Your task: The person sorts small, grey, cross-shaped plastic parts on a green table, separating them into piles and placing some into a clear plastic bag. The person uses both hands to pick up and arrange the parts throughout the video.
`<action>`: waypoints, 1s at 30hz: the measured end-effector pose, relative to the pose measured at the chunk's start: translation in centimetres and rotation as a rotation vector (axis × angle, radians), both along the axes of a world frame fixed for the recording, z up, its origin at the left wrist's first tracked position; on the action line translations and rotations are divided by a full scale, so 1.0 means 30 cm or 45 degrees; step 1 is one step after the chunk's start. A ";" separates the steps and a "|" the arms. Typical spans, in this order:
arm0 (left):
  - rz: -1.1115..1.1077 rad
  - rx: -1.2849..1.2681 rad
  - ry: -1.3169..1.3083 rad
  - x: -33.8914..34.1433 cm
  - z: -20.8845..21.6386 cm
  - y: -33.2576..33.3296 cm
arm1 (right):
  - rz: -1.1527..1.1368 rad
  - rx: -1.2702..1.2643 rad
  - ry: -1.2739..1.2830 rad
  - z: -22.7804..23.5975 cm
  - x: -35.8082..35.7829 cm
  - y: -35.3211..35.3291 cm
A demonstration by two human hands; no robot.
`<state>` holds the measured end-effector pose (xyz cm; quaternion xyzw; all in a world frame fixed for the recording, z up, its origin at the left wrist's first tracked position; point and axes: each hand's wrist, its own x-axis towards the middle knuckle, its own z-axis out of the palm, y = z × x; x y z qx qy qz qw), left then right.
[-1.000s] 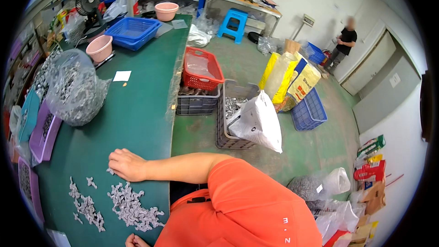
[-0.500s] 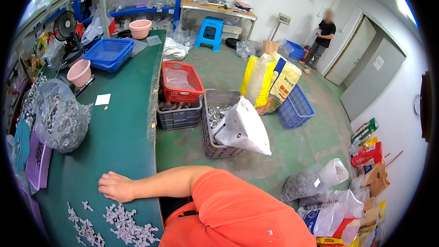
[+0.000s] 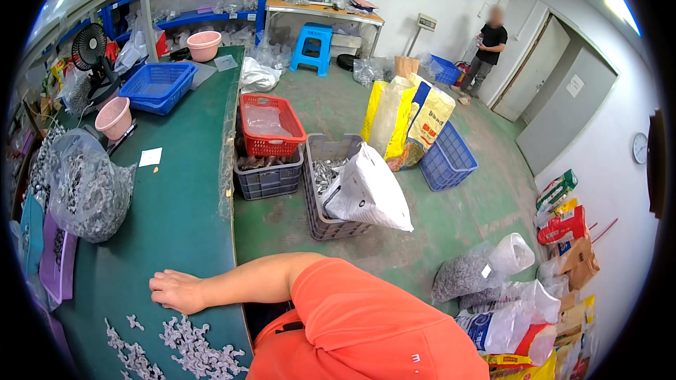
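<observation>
My right hand (image 3: 177, 291) rests on the green tabletop (image 3: 183, 218), its fingers curled downward. Whatever it may hold is hidden beneath it. Just below it lies a loose spread of small grey metal parts (image 3: 201, 347). A narrower row of the same parts (image 3: 134, 355) lies to its left, with a single part (image 3: 134, 321) a little apart. Farther up on the left, a clear plastic bag (image 3: 91, 190) full of similar grey parts stands on the table. My left hand is out of view.
Purple bins (image 3: 58, 257) line the table's left side. Blue baskets (image 3: 158, 88), pink tubs (image 3: 114, 118) and a fan (image 3: 89, 47) stand farther back. Beyond the table edge are a red basket (image 3: 271, 127) and a grey crate (image 3: 317, 214). A person (image 3: 486, 53) stands near the door.
My view has swung slightly to the right, so the room's contents appear a little farther left. My right hand stays in nearly the same place and pose on the table.
</observation>
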<state>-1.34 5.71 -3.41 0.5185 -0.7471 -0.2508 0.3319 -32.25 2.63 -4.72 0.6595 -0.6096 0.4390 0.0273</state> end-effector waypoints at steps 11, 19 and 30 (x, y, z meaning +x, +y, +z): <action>-0.014 -0.023 0.027 0.000 -0.008 0.001 | 0.095 -0.030 -0.122 -0.012 -0.004 -0.001; 0.013 -0.021 0.050 0.003 0.004 0.009 | 0.117 -0.010 -0.145 -0.001 -0.001 0.001; 0.012 0.036 0.031 -0.021 0.037 0.028 | 0.084 -0.055 -0.082 -0.008 -0.006 0.004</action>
